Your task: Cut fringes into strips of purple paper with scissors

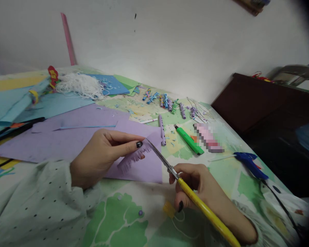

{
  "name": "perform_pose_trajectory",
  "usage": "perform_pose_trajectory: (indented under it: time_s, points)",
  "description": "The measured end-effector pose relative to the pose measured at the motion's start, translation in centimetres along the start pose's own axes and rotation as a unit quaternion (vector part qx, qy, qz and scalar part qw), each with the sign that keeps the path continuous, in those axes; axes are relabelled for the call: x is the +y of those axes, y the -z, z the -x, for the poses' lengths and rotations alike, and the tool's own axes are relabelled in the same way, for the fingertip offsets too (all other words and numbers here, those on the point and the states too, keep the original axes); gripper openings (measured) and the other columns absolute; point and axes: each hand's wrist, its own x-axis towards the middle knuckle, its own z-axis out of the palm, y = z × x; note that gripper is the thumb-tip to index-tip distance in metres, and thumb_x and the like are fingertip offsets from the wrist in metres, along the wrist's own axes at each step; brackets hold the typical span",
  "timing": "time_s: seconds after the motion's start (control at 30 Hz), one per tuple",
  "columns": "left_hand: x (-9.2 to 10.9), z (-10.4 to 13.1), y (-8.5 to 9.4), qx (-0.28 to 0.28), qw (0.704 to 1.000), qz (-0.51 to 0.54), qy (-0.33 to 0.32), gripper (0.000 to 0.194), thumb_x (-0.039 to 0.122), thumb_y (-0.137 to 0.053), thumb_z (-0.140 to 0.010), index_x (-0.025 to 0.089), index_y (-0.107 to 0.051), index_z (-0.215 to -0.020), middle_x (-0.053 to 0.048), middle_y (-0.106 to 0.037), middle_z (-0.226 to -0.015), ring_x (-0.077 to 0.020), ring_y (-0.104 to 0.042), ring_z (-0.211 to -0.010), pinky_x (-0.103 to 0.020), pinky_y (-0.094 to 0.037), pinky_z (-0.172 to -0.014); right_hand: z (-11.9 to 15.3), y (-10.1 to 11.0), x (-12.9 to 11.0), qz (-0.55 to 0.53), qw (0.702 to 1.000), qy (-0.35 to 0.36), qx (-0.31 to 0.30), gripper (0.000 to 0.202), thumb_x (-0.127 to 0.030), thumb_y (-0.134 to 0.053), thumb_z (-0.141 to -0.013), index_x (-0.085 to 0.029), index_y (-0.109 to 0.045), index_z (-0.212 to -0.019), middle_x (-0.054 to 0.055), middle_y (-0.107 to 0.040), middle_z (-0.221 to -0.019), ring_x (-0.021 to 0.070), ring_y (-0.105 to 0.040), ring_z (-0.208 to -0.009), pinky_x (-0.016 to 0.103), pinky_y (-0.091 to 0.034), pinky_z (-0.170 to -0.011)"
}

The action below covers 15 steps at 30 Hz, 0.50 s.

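A purple paper strip (130, 162) with a finely cut fringe is pinched between the thumb and fingers of my left hand (105, 151), above a purple sheet (146, 173). My right hand (195, 181) is closed round scissors with yellow handles (203, 207). The metal blades point up and to the left, and their tips touch the strip beside my left fingertips. More purple paper (74, 120) lies behind my left hand.
White shredded strands (78, 85) and blue sheets (113, 84) lie at the back. Small curled paper rolls (165, 100) stand mid-table. A green cutter (189, 139), a pink item (208, 137) and a blue glue gun (251, 165) lie to the right. A wall rises behind.
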Motion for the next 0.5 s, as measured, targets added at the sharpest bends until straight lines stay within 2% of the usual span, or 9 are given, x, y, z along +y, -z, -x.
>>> perform_pose_trajectory:
  time_s: [0.2,0.5]
  points:
    - [-0.06,-0.04,0.1,-0.005,1.0,-0.002,0.0,0.015,0.018,-0.074,-0.072,0.029,-0.08,-0.08,0.001,-0.078,-0.072,-0.0095,-0.068,-0.063,-0.013,-0.052,-0.06,-0.03,0.05,0.15,-0.004,1.0,-0.003,-0.006,0.046,-0.037,-0.082,-0.059,-0.02,-0.04,-0.057,-0.008,-0.03,-0.053,0.0092,-0.026,-0.051,0.024,-0.022,-0.046]
    - [0.12,0.01,0.05,-0.006,1.0,-0.009,-0.003,0.016,0.017,-0.072,-0.073,0.029,-0.08,-0.079,0.003,-0.077,-0.069,-0.0086,-0.066,-0.061,-0.013,-0.051,-0.059,0.0,0.02,0.1,0.005,1.0,-0.005,-0.002,0.044,-0.034,-0.082,-0.059,-0.02,-0.04,-0.057,-0.008,-0.028,-0.054,0.0091,-0.024,-0.051,0.024,-0.02,-0.046]
